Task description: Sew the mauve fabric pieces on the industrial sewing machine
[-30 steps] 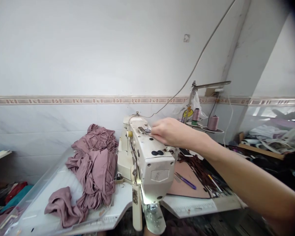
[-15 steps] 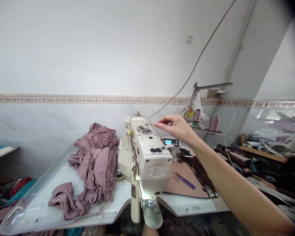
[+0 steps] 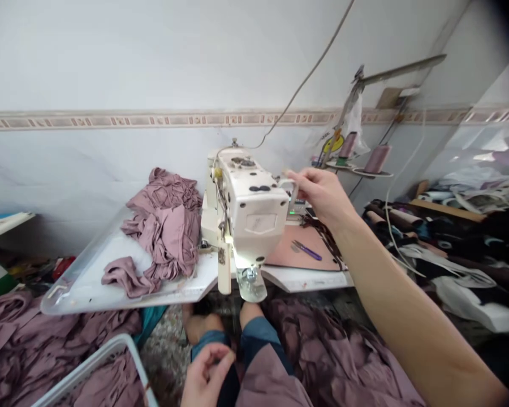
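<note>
A white sewing machine (image 3: pixel 258 206) stands in the middle with its lamp lit. My right hand (image 3: pixel 320 192) is at the machine's right side, near a white curved lever (image 3: pixel 294 195). Its thumb and forefinger are pinched together; whatever is between them is too small to make out. Low in the view, my left hand (image 3: pixel 207 376) is above my lap with fingers curled and thumb against forefinger. Anything in that pinch is hidden. Mauve cloth (image 3: pixel 271 381) lies across my lap beside it.
Mauve fabric (image 3: pixel 172 237) is heaped on the table's left extension (image 3: pixel 89 282). Purple-handled snips (image 3: pixel 307 250) lie on a pinkish board (image 3: pixel 288 234). Thread cones (image 3: pixel 377 159) stand behind my right arm. A light plastic basket (image 3: pixel 131 345) with mauve cloth is at lower left.
The view has tipped downward, bringing in my lap, the basket and my left hand. My right hand has come from above the machine's top to its right side, nearer the front.
</note>
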`<state>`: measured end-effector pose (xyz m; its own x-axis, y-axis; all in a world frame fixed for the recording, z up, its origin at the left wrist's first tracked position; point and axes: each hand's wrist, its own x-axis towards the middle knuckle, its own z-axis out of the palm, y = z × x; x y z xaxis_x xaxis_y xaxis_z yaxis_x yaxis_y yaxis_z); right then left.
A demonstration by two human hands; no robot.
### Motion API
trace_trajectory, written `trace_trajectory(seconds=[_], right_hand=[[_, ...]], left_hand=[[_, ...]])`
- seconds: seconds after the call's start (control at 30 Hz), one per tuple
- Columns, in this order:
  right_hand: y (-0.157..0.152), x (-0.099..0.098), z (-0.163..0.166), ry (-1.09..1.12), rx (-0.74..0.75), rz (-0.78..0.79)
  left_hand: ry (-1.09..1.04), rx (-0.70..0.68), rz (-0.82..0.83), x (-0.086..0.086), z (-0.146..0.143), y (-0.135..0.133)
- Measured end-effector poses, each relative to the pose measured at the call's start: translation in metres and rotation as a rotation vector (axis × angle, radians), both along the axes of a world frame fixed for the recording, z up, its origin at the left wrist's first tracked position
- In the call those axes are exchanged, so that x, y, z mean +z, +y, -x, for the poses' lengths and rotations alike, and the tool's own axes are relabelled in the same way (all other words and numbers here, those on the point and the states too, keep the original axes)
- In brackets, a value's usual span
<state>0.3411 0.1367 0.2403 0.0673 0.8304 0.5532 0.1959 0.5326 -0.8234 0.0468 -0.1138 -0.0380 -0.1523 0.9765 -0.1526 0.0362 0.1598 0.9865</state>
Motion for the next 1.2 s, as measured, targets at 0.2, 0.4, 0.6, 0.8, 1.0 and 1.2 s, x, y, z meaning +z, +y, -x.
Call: trace_trajectory(seconds=[0.2,0.4,0.6,0.8,1.0,1.2], right_hand=[[-0.133,-0.158,-0.005,0.122,0.062,0.380],[-0.204,-0.246,0.037,0.346,0.252,0.764],[-0.213,-0.270,0.062,0.585,0.317,0.884],[-0.186,-0.283,0.047,0.647,0.203,0.901],[-0.158,-0.289,0.021,0.725,0.412,1.008],[-0.164,-0.299,0.030,0.689,0.551,1.060]], left_hand=[[0.376,0.015,-0.429,0.028,-0.031,0.024],[0.721,-0.081,-0.921,0.031,-0.060,0.032],[0.843,-0.167,-0.972,0.019,-0.071,0.035],[0.451,-0.126,-0.300,-0.004,-0.061,0.019],[0.011,-0.283,0.236,-0.056,-0.024,-0.019],[0.101,-0.253,0.203,-0.069,-0.007,-0.034]])
